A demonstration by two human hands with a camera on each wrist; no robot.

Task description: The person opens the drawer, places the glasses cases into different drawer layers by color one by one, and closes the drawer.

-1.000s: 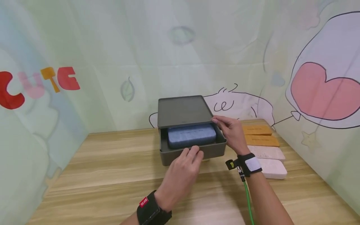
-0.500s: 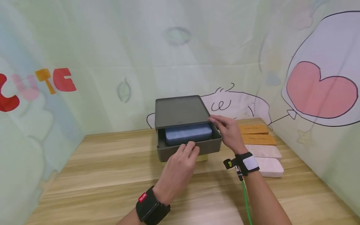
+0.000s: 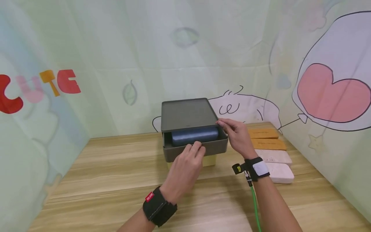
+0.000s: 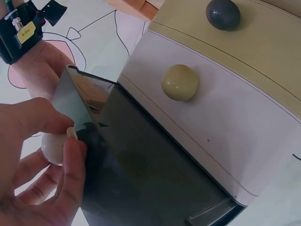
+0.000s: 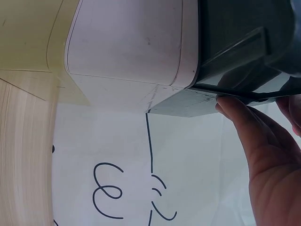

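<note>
A small cabinet with a grey top (image 3: pixel 188 114) stands on the table in the head view. Its grey top drawer (image 3: pixel 215 147) is partly pulled out, and a blue case with rounded edges (image 3: pixel 200 135) lies inside. My left hand (image 3: pixel 185 167) is at the drawer front; in the left wrist view its thumb and finger pinch a pale round knob (image 4: pixel 52 147). With thumb and fingers, my right hand (image 3: pixel 239 137) grips the cabinet's right front top corner. Below are a white drawer (image 4: pixel 207 132) with a yellowish knob (image 4: pixel 180 82) and a yellow drawer (image 3: pixel 209 160) with a dark knob (image 4: pixel 223 14).
Two orange flat cases (image 3: pixel 268 144) and two pale pinkish ones (image 3: pixel 278 173) lie in a row to the right of the cabinet. A printed cloth (image 3: pixel 121 48) hangs behind and at the sides. A green cable (image 3: pixel 255 206) runs from my right wrist.
The grey drawer has slid inward with my left hand on it. Less of the blue case shows, and more of the yellow drawer below. My right hand stays at the cabinet's corner.
</note>
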